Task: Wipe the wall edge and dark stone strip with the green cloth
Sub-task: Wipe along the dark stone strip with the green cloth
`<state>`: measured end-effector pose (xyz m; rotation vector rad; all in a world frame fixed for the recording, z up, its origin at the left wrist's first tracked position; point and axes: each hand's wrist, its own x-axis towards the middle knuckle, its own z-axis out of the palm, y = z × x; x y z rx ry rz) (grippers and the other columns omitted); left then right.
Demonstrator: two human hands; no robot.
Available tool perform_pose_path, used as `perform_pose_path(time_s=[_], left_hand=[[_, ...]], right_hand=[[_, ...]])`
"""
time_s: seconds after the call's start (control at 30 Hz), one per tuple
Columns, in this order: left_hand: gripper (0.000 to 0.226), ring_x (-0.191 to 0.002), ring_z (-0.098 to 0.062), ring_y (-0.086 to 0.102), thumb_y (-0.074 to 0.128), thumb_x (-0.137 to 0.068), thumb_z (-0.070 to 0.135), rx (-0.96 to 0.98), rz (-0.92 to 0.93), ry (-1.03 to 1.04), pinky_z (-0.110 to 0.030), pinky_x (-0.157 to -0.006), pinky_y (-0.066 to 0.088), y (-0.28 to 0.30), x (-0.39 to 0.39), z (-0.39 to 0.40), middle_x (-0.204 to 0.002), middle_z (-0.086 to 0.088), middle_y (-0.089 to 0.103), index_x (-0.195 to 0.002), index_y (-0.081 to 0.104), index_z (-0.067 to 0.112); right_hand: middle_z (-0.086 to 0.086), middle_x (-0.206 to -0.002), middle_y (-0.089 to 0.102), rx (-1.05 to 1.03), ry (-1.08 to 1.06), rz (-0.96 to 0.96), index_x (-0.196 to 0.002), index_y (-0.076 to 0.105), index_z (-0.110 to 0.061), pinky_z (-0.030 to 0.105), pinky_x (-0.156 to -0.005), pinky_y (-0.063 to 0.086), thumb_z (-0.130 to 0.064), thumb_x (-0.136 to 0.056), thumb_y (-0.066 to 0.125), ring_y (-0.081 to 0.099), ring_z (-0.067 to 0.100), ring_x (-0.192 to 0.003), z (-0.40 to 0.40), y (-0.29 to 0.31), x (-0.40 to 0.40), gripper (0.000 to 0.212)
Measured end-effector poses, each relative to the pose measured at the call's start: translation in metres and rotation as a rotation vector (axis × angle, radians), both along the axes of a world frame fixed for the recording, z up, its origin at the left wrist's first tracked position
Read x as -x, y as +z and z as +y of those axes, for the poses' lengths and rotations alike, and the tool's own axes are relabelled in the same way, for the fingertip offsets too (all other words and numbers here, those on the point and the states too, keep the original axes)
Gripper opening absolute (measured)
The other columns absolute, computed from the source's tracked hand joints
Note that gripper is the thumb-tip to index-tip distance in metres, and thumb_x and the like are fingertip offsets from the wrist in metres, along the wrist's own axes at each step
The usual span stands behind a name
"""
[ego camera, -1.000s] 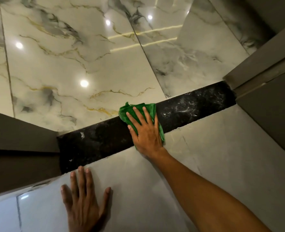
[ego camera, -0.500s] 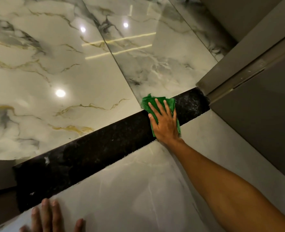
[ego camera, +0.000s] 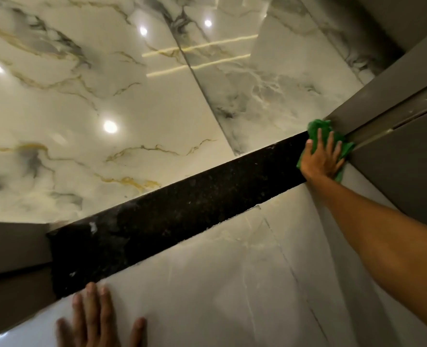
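A dark stone strip (ego camera: 172, 221) runs diagonally from lower left to upper right, between glossy marble tiles above and a pale grey tile below. At the strip's right end my right hand (ego camera: 320, 159) presses the green cloth (ego camera: 319, 126) flat, fingers spread, against the brown wall edge (ego camera: 372, 101). The cloth bunches out above and to the right of the fingers. Flat on the pale tile at the bottom lies my left hand (ego camera: 94, 324), fingers apart, holding nothing, its fingertips just below the strip.
White marble tiles (ego camera: 107, 96) with gold and grey veins reflect ceiling lights. A brown frame with a groove (ego camera: 407, 116) rises at the right; another brown panel (ego camera: 12, 246) borders the strip's left end. My right forearm crosses the pale tile (ego camera: 232, 284).
My right hand has slid the green cloth along the dark strip to the right, from its middle to its far end at the brown frame. The left hand stays flat on the tile.
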<state>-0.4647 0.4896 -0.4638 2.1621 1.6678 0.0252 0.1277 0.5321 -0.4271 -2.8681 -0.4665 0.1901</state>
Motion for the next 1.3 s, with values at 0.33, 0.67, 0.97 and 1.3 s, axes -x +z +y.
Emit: perform_pose_path(time_s=[0.33,0.67,0.97,1.3], left_hand=[[0.106,-0.175,-0.031,0.005,0.024,-0.096,0.086,-0.072,0.153,-0.064,-0.062,-0.138,0.006,0.002,0.021,-0.018,-0.189,-0.002,0.003,-0.179,0.009,0.022],[0.104,-0.175,-0.03,-0.004,0.029,-0.102,0.082,-0.067,0.17,-0.089,-0.06,-0.138,-0.004,0.008,0.024,-0.021,-0.189,-0.004,-0.006,-0.179,0.001,0.018],[0.104,-0.175,-0.031,-0.004,0.032,-0.103,0.081,-0.11,0.146,-0.097,-0.063,-0.137,0.0,0.01,0.025,-0.022,-0.189,-0.006,-0.006,-0.178,0.001,0.016],[0.102,-0.175,-0.031,-0.002,0.03,-0.104,0.081,-0.13,0.131,-0.079,-0.067,-0.137,0.01,0.011,0.025,-0.023,-0.189,-0.007,-0.003,-0.178,0.005,0.015]], right_hand=[[-0.007,-0.182,0.018,-0.02,0.143,-0.036,-0.17,0.03,-0.038,0.061,-0.134,0.008,-0.05,-0.115,0.033,0.011,0.026,-0.17,-0.003,-0.002,0.043,0.057],[-0.006,-0.182,0.019,-0.037,0.478,-0.056,-0.17,0.029,-0.039,0.061,-0.134,0.01,-0.051,-0.112,0.029,0.013,0.027,-0.17,0.002,-0.007,0.143,0.059],[-0.008,-0.182,0.017,-0.049,0.723,-0.075,-0.171,0.025,-0.041,0.062,-0.133,0.015,-0.051,-0.112,0.029,0.015,0.027,-0.169,0.009,-0.012,0.244,0.06],[-0.011,-0.182,0.019,-0.131,1.037,-0.025,-0.17,0.026,-0.042,0.061,-0.134,0.015,-0.053,-0.112,0.03,0.014,0.025,-0.17,0.028,-0.019,0.343,0.059]])
